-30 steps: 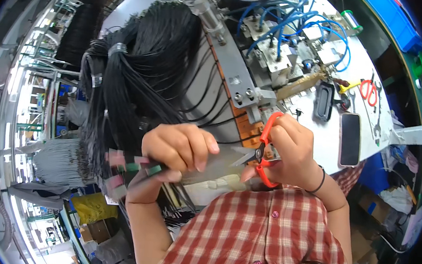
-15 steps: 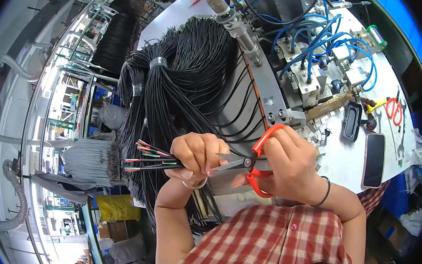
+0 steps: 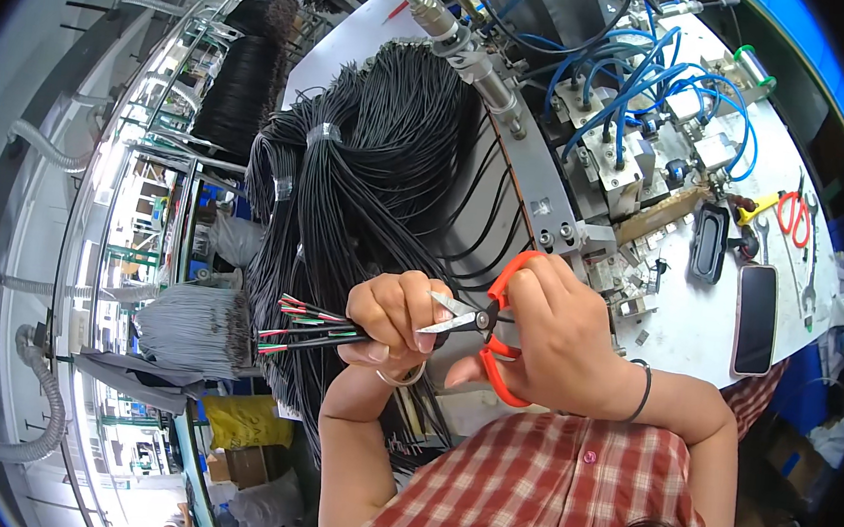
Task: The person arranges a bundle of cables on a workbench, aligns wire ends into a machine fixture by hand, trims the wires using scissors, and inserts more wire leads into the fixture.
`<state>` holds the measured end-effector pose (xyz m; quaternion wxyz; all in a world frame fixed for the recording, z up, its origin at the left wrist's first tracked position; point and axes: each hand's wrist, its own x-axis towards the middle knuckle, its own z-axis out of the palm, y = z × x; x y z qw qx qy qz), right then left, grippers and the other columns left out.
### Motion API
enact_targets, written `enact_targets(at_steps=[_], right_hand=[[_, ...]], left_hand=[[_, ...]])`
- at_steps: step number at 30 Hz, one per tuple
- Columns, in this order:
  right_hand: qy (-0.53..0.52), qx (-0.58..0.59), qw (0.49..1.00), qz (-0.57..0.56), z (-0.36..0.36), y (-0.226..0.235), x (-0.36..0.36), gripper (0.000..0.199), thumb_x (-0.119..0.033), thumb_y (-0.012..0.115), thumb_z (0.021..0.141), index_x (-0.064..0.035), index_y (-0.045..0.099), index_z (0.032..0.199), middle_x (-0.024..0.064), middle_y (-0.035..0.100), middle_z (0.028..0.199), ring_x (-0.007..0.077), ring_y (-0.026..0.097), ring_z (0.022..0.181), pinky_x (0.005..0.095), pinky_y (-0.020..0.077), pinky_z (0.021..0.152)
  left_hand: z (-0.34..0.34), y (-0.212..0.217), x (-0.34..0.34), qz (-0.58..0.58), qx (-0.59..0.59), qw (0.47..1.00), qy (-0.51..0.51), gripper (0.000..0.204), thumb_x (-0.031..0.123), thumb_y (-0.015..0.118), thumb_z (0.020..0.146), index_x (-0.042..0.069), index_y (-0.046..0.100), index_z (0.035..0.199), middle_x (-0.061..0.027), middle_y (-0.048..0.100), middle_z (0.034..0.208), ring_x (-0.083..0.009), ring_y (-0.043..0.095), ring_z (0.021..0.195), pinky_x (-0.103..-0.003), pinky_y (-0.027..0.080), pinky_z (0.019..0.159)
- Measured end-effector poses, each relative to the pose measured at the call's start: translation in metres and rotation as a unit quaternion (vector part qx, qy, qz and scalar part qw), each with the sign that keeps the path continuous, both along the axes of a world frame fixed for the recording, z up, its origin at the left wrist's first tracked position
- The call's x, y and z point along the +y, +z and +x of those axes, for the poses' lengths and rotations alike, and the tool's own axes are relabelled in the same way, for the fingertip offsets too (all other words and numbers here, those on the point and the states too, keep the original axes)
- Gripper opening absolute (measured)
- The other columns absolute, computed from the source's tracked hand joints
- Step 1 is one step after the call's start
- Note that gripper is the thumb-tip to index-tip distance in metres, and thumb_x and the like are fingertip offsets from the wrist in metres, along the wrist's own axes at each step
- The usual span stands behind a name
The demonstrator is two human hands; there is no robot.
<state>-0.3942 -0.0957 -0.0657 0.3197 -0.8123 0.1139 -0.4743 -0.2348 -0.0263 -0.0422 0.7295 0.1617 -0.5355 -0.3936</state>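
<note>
Right grip (image 3: 546, 340) around orange-handled scissors (image 3: 481, 334)

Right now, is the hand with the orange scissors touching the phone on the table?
Apart. The head view shows the right hand on the orange scissors, with bare white table between it and the phone.

Free room and obstacles:
- Ahead of hands: black cable bundles (image 3: 369, 179) hang thick, close against the left hand (image 3: 392, 316)
- Ahead right: machine (image 3: 642, 152) with blue hoses (image 3: 649, 78) fills the surface (image 3: 682, 326)
- Right: phone (image 3: 755, 318), black case (image 3: 709, 243), red scissors (image 3: 798, 216); a bare strip lies near the right hand (image 3: 561, 341)
- Left: grey wire bundle (image 3: 190, 329)
</note>
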Motion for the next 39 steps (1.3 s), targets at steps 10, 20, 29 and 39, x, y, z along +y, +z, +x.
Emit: enact_targets(at_steps=[10,20,29,39], right_hand=[[-0.091,-0.016,0.994,-0.060,0.005,-0.009,-0.001,0.043,-0.021,0.075,0.057,0.0016,0.047,0.080,0.0121,0.043,0.074,0.0290,0.046,0.065,0.0368,0.0408,0.053],[-0.093,0.007,0.994,-0.064,0.002,-0.013,-0.003,0.041,-0.022,0.074,0.059,0.0022,0.047,0.079,0.0125,0.044,0.071,0.0294,0.048,0.063,0.0354,0.0411,0.051],[-0.117,-0.007,0.989,-0.094,0.001,-0.017,-0.006,0.037,-0.026,0.071,0.067,0.0008,0.048,0.076,0.0116,0.046,0.070,0.0270,0.049,0.060,0.0333,0.0411,0.049],[-0.136,0.014,0.984,-0.110,-0.001,-0.018,-0.006,0.031,-0.029,0.064,0.075,-0.0013,0.050,0.076,0.0089,0.046,0.068,0.0219,0.049,0.058,0.0293,0.0406,0.046]], left_hand=[[-0.003,0.001,-0.001,0.028,0.002,1.000,-0.007,0.026,0.012,0.060,0.070,0.007,0.046,0.048,-0.0015,0.048,0.045,-0.0084,0.051,0.050,-0.022,0.042,0.051],[0.000,-0.002,-0.003,0.042,0.001,0.999,-0.027,0.025,0.013,0.060,0.069,0.007,0.049,0.048,-0.0018,0.050,0.046,-0.0092,0.051,0.051,-0.022,0.043,0.051],[0.005,0.001,0.004,0.109,0.000,0.993,-0.035,0.022,0.015,0.059,0.067,0.005,0.052,0.049,-0.0039,0.052,0.051,-0.0134,0.053,0.060,-0.030,0.046,0.063],[0.010,0.001,0.003,0.104,0.014,0.991,-0.087,0.021,0.017,0.058,0.068,0.004,0.052,0.052,-0.0076,0.053,0.057,-0.0207,0.052,0.073,-0.038,0.045,0.086]])
